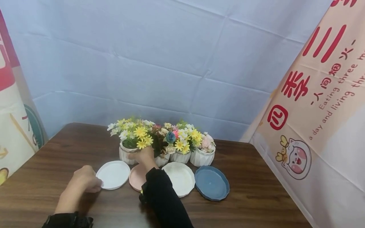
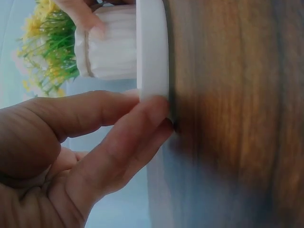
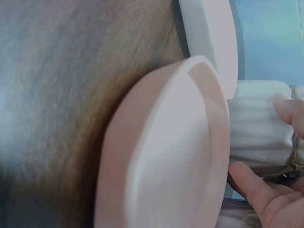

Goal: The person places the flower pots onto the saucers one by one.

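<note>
My left hand (image 1: 82,181) pinches the near-left edge of a white saucer (image 1: 113,174); in the left wrist view its thumb and fingers (image 2: 137,128) meet at the saucer's rim (image 2: 154,52). My right hand (image 1: 144,157) is at the leftmost white pot (image 1: 125,153), which holds yellow and white flowers (image 1: 137,132). The right wrist view has its thumb and fingers (image 3: 256,187) round the ribbed pot (image 3: 261,126), with twine at its top. Under my right forearm lies a pink saucer (image 1: 137,177), partly hidden by the sleeve.
A cream saucer (image 1: 179,179) and a blue saucer (image 1: 212,183) lie to the right. Behind them stand more white flower pots (image 1: 202,157) in a row. The brown table (image 1: 251,190) ends at a pale cloth (image 1: 159,63), with printed cloths at both sides.
</note>
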{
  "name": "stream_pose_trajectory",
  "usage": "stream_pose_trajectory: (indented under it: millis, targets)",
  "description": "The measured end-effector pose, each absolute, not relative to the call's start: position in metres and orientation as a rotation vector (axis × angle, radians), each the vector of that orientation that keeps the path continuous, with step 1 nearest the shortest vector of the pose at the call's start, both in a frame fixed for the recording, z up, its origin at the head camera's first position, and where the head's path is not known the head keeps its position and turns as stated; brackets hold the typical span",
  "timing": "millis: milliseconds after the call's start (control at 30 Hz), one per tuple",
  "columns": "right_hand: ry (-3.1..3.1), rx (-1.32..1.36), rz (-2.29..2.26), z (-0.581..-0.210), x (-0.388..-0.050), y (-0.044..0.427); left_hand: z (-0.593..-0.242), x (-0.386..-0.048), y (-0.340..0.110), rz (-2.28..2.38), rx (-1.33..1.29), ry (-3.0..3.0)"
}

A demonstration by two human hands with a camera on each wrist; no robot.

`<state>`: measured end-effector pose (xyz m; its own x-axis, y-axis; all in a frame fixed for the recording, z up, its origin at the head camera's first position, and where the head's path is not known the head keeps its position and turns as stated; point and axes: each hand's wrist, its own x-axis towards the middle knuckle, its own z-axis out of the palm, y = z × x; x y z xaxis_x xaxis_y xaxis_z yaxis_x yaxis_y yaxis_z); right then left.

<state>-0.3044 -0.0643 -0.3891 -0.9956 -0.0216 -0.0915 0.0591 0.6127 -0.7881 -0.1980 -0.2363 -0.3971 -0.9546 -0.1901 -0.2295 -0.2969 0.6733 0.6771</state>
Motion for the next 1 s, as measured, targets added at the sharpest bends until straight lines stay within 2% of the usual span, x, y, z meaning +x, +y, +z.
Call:
stream_pose_trajectory:
  millis: [600, 1000]
  targets:
    - [2.720, -0.052, -1.384, -0.389, -0.305, -0.063, -0.397, -0.197, -0.238, 1.267, -0.422, 2.698]
    - [2.723, -0.054, -1.360, -0.393, -0.307, -0.062, -0.383, -0.188, -0.249, 1.304, -0.313, 2.705]
